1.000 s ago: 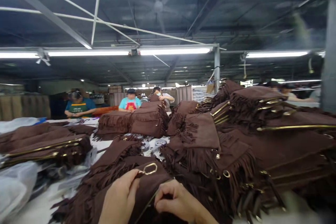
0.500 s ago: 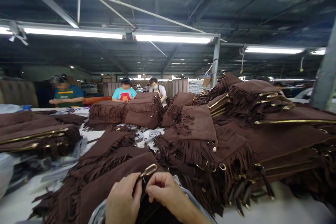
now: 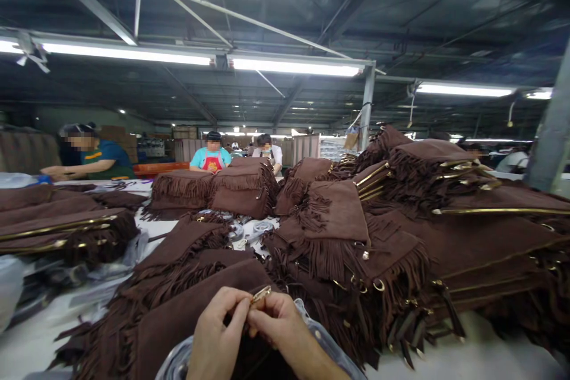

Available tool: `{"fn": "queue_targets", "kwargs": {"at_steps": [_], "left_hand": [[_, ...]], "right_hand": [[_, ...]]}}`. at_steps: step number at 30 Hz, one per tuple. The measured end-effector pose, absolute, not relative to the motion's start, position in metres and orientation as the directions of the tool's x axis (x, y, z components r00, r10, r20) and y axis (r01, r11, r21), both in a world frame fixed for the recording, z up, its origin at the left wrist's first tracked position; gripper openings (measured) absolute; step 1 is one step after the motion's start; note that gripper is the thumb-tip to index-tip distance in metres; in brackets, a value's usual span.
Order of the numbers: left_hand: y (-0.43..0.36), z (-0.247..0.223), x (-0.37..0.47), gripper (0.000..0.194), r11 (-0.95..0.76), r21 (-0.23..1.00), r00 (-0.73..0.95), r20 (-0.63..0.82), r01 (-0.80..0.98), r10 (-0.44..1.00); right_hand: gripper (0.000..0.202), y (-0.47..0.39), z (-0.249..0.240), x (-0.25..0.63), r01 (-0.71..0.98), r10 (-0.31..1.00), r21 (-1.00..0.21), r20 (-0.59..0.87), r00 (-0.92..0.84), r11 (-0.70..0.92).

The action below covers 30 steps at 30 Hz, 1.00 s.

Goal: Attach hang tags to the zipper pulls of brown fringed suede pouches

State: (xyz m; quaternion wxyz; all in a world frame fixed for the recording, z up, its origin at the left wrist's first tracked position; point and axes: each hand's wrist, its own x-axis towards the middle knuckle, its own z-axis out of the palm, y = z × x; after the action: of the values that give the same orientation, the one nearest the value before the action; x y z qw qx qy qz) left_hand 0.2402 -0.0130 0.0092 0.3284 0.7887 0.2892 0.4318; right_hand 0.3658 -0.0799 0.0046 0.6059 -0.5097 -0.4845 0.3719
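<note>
At the bottom centre, my left hand [image 3: 221, 328] and my right hand [image 3: 285, 322] meet with fingertips pinched together. Between them a gold-coloured metal clasp [image 3: 262, 294] shows its upper end, turned nearly edge-on. Thumbs and forefingers of both hands close on its lower part, which my fingers hide, along with whatever it joins. Just beyond my hands lies a dark brown fringed suede bag [image 3: 191, 303], its flat side up and its fringe hanging to the left.
Brown fringed bags [image 3: 341, 208] with gold zips and rings are heaped in the middle and right. Another stack [image 3: 66, 225] lies left beside clear plastic wrapping [image 3: 95, 285]. Across the white table [image 3: 160, 228], a co-worker [image 3: 212, 157] and others work. A metal post [image 3: 552, 101] stands right.
My right hand has come against my left, and both now pinch the clasp. It has turned from showing its loop to nearly edge-on. At the far left, a co-worker has leaned leftward.
</note>
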Motion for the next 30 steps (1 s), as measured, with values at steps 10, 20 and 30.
{"fn": "queue_targets", "kwargs": {"at_steps": [10, 20, 30], "left_hand": [[-0.006, 0.004, 0.249, 0.033, -0.442, 0.897, 0.375, 0.415, -0.016, 0.829], [-0.006, -0.008, 0.241, 0.024, -0.324, 0.927, 0.516, 0.373, -0.187, 0.771], [-0.008, 0.001, 0.231, 0.020, -0.280, 0.936, 0.556, 0.353, -0.215, 0.752]], "right_hand": [[0.019, -0.114, 0.006, 0.378, 0.418, 0.851, -0.842, 0.466, 0.244, 0.342], [0.050, -0.107, -0.006, 0.384, 0.086, 0.897, -0.935, 0.355, 0.263, 0.345], [0.046, -0.116, 0.003, 0.389, -0.066, 0.950, -0.964, 0.238, 0.202, 0.256]]}}
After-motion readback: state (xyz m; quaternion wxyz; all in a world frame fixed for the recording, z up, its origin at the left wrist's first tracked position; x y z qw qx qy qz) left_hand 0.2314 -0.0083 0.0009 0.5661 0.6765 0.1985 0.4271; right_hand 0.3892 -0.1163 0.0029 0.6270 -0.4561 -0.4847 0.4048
